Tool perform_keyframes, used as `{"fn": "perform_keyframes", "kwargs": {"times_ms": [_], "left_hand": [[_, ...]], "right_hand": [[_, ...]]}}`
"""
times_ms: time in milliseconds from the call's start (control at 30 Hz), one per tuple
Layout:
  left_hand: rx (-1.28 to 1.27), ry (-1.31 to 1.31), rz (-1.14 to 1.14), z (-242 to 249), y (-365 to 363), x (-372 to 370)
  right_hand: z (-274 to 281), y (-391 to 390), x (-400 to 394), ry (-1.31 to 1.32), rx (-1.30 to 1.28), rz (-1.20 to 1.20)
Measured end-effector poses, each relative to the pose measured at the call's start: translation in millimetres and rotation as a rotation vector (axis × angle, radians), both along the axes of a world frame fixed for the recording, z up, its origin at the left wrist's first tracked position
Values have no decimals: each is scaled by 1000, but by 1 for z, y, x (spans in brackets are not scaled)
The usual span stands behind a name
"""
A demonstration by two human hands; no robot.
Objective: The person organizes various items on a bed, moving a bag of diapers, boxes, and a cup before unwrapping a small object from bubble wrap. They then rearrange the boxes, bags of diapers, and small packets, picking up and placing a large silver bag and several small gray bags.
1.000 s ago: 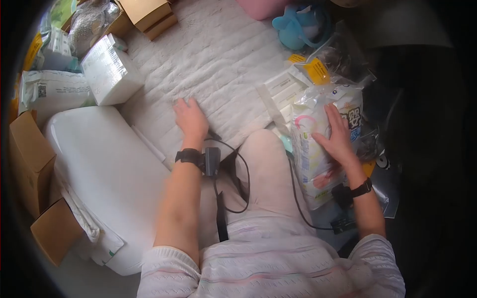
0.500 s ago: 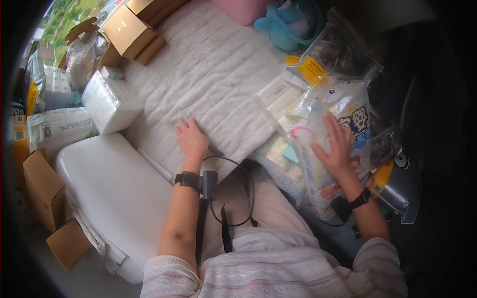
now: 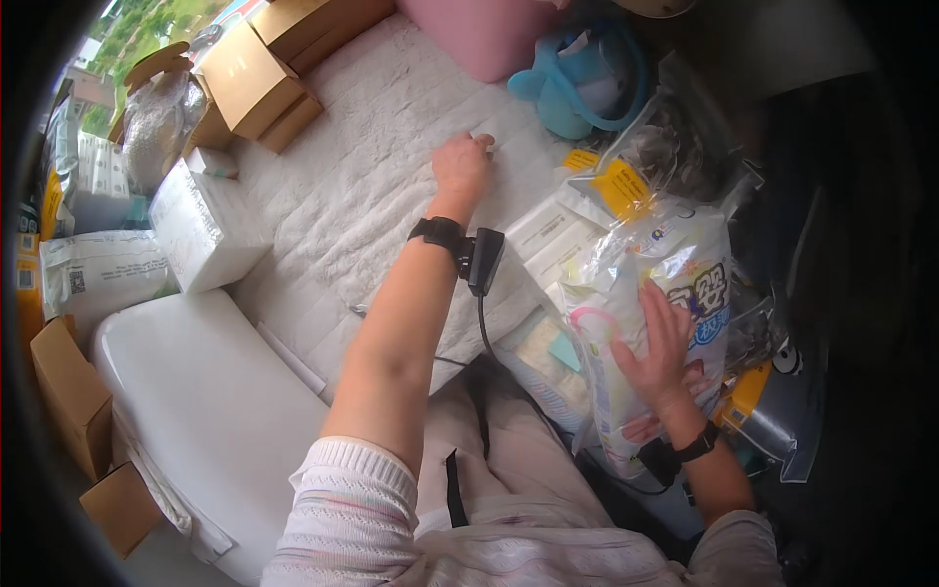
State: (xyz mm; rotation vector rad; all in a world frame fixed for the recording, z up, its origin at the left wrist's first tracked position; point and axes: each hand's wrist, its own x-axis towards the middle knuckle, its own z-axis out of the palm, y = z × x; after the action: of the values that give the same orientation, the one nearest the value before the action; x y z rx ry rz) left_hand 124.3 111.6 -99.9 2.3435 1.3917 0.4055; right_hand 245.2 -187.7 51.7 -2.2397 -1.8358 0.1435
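My left hand (image 3: 464, 164) is stretched forward over the pale quilted mat (image 3: 333, 186), its fingers curled in. Whatever they grip, if anything, is hidden. My right hand (image 3: 657, 354) lies with fingers spread on a white printed plastic pack (image 3: 611, 284) bearing large dark and blue characters and a picture of a baby. Under and beside that pack are a flat white packet (image 3: 556, 233) and a clear bag with pale folded contents (image 3: 548, 362). Past my left hand stands a light-blue lidded container with a handle (image 3: 572, 88).
Cardboard boxes (image 3: 256, 83) stand at the far left, near a white wrapped box (image 3: 205, 230). A smooth white lid-like surface (image 3: 205, 391) lies by my left side. Clear bags with yellow labels (image 3: 626, 188) crowd the right. A pink container (image 3: 479, 39) is at the back.
My left hand has moved forward and right across the mat, and its fingers have curled in. My right hand stays on the pack. The view has shifted slightly.
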Motion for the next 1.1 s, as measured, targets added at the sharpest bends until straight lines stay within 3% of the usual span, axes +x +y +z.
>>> {"fn": "perform_keyframes", "kwargs": {"times_ms": [100,233,300,333,400,467,533,600,667,733,800,933,1000,1067,1100], "left_hand": [[-74,136,-20,-16,12,6],[-8,129,-57,-17,12,-5],[-366,301,-286,-3,11,-29],[-681,296,-627,13,4,-44],[-1479,405,-938,53,-38,-60],[-1260,232,-1345,71,-76,-78],[-927,295,-1201,75,-55,-67],[-437,49,-675,40,-11,-54],[46,-57,-355,23,32,-46],[53,5,-258,0,35,-50],[111,90,-218,-10,-8,-56],[-99,61,-256,1,-170,-72],[-120,99,-406,16,-241,-81],[-641,172,-805,25,-260,-91],[-751,9,-589,30,-260,-97]], "right_hand": [[-2,1,3,11,12,0],[1,2,2,27,15,-21],[2,1,4,38,8,-29],[2,1,4,43,11,-25],[1,1,4,56,14,-33],[0,1,6,37,20,-15],[-1,1,6,41,14,-20],[-2,1,7,34,6,-11],[-3,1,7,17,19,-11],[-5,2,7,16,14,-6],[-4,1,7,26,0,-2],[-9,-5,5,66,8,16],[-10,-1,6,11,59,0],[-10,-1,5,17,68,9],[-10,-1,5,20,77,2]]}}
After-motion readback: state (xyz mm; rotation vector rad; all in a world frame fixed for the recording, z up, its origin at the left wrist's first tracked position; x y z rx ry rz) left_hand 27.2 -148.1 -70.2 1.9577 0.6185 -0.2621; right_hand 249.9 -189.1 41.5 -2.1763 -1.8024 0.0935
